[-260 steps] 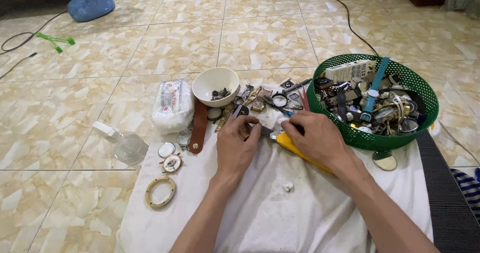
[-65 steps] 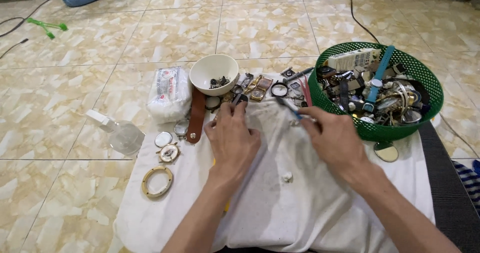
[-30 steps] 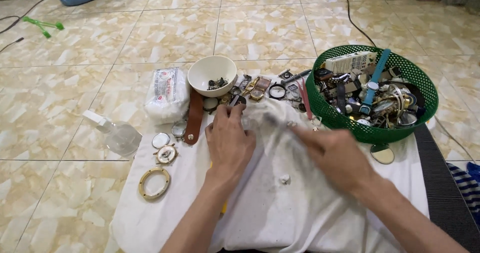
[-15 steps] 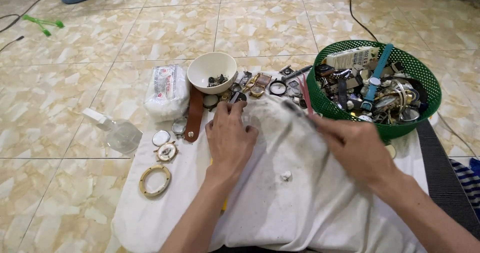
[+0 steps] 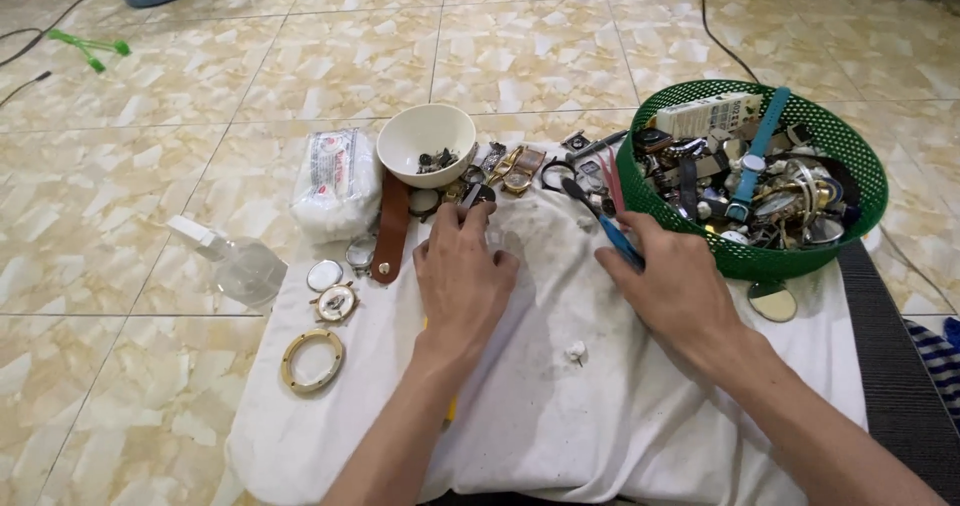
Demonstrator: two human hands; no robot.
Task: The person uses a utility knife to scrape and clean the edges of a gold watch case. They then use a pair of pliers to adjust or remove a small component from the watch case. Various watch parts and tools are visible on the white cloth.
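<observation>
In the head view, the left hand (image 5: 462, 276) lay palm-down on the white cloth (image 5: 560, 406), its fingers closed on a small dark watch part (image 5: 474, 195) just below the white bowl (image 5: 426, 144). The right hand (image 5: 672, 288) gripped blue-handled tweezers (image 5: 606, 228) beside the green basket (image 5: 670, 228) heaped with watches.

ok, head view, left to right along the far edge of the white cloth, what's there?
Clear plastic spray bottle → white wrapped cotton pack → brown leather strap → white ceramic bowl → left hand → right hand → green plastic mesh basket.
</observation>
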